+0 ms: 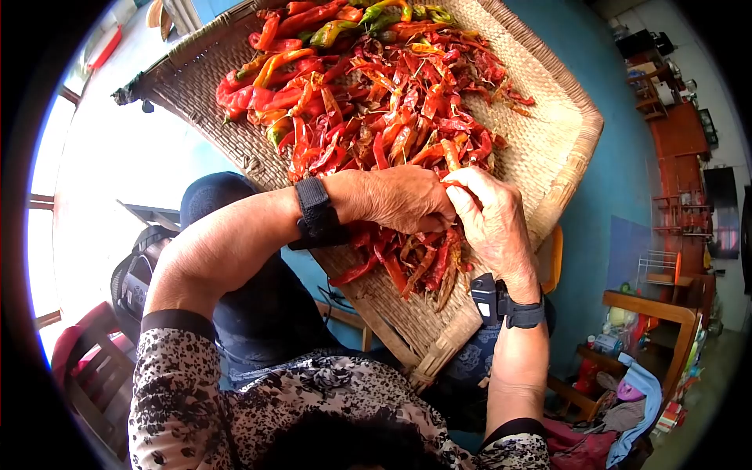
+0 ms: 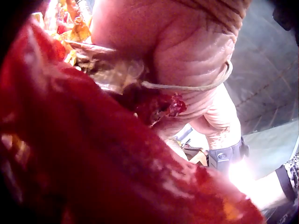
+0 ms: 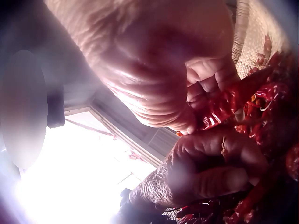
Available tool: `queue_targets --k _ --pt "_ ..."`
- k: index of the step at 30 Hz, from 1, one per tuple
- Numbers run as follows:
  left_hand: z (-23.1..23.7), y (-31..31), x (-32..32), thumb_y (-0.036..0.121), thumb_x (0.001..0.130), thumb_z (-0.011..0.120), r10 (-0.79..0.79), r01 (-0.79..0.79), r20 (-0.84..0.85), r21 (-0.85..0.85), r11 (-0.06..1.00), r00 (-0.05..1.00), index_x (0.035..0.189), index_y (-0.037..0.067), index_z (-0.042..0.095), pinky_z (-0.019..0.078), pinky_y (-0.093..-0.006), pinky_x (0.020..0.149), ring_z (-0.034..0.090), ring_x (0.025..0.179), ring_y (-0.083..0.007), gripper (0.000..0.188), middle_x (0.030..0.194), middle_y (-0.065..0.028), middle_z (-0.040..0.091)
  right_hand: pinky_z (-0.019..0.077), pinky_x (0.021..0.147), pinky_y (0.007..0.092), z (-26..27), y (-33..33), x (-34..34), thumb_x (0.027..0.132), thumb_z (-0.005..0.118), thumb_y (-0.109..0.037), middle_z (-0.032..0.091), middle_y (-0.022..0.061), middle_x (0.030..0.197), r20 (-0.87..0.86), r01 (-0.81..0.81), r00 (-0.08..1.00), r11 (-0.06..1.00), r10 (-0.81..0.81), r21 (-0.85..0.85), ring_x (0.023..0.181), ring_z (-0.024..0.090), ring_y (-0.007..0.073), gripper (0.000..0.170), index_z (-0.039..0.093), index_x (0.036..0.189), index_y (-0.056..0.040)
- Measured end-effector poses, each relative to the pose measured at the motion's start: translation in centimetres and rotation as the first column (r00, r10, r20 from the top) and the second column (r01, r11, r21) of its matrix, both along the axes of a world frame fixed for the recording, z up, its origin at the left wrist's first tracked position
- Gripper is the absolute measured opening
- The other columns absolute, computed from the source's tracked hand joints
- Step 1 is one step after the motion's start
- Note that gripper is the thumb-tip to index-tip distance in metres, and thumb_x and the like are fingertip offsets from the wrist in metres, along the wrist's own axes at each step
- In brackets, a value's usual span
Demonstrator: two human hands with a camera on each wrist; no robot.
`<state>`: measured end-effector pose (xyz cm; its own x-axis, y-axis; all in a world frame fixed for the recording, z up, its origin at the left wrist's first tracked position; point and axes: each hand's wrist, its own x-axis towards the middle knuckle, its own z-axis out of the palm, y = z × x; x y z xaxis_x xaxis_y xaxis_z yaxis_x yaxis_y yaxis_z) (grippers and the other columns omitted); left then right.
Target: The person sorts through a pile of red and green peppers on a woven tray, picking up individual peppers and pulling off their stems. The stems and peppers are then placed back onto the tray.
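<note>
Over a heap of red chili peppers point(image 1: 392, 102), my two hands meet at the fingertips. My right hand point(image 1: 495, 223) pinches a glossy red chili pepper point(image 3: 219, 111) between thumb and fingers. From the left comes my left hand point(image 1: 395, 197), its fingers curled against the right fingertips. In the left wrist view a thin curved stem point(image 2: 191, 87) runs across the left hand, beside a shrivelled brownish chili pepper point(image 2: 110, 73) in its grip. The left palm is hidden from above. Another red pepper point(image 2: 93, 149) fills the foreground close to that camera.
The heap lies on a woven tray point(image 1: 540, 102) with a thick rim, tilted over the lap. Green and orange peppers point(image 1: 333, 33) sit at its far side. A wooden chair point(image 1: 98, 376) stands left; a wooden-framed seat with cloths point(image 1: 627, 407) is at the right.
</note>
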<state>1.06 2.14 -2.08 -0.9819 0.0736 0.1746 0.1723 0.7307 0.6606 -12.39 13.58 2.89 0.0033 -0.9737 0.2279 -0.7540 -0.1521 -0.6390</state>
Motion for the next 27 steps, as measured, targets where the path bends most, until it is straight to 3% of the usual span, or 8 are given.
queue_targets --k 6,8,16,23,27 --pt "-0.2 0.0 -0.1 0.018 0.087 0.059 -0.001 0.001 -0.004 -0.012 1.000 1.000 0.081 0.010 0.064 0.0457 -0.0402 0.059 0.061 0.066 -0.0314 0.011 0.070 -0.0105 0.062 0.0492 0.066 0.0411 -0.1 0.0 0.0 0.089 0.056 -0.006 0.063 0.0187 0.084 0.004 0.004 1.000 1.000 -0.004 0.006 0.079 0.063 0.0380 0.007 0.058 0.095 -0.0016" --pt "0.2 0.0 -0.2 0.019 0.080 0.062 0.012 -0.009 0.106 -0.026 1.000 0.994 0.091 0.010 0.067 0.0500 -0.0429 0.067 0.064 0.074 -0.0331 0.014 0.076 -0.0127 0.066 0.0492 0.066 0.0411 -0.2 -0.1 0.0 0.089 0.056 -0.006 0.063 0.0189 0.084 -0.003 0.004 1.000 1.000 -0.004 0.001 0.079 0.063 0.0381 0.007 0.058 0.095 -0.0015" --pt "0.0 0.1 0.1 0.017 0.086 0.059 0.002 -0.002 0.003 -0.053 0.999 1.000 0.082 0.009 0.063 0.0463 -0.0416 0.061 0.061 0.068 -0.0334 0.010 0.071 -0.0124 0.062 0.0492 0.066 0.0403 -0.3 -0.2 0.1 0.090 0.055 -0.005 0.063 0.0189 0.084 -0.023 -0.001 1.000 1.000 0.000 -0.003 0.079 0.063 0.0379 0.007 0.057 0.095 -0.0010" --pt "-0.7 -0.1 -0.3 0.014 0.084 0.060 -0.041 0.042 -0.015 0.032 0.999 0.999 0.082 0.006 0.061 0.0470 -0.0419 0.064 0.061 0.073 -0.0336 0.008 0.073 -0.0131 0.062 0.0494 0.064 0.0348 -0.6 -0.4 -0.4 0.090 0.057 -0.008 0.064 0.0173 0.082 0.089 0.047 0.995 0.999 -0.049 0.021 0.073 0.065 0.0308 0.010 0.060 0.097 -0.0014" --pt "-0.5 0.0 -0.2 0.013 0.084 0.060 -0.024 0.024 -0.018 -0.001 1.000 1.000 0.082 0.005 0.061 0.0474 -0.0417 0.065 0.062 0.074 -0.0338 0.008 0.074 -0.0133 0.063 0.0493 0.062 0.0332 -0.7 -0.6 -0.4 0.091 0.058 -0.008 0.064 0.0169 0.080 0.114 0.055 0.992 0.998 -0.057 0.019 0.071 0.065 0.0280 0.010 0.061 0.098 -0.0012"
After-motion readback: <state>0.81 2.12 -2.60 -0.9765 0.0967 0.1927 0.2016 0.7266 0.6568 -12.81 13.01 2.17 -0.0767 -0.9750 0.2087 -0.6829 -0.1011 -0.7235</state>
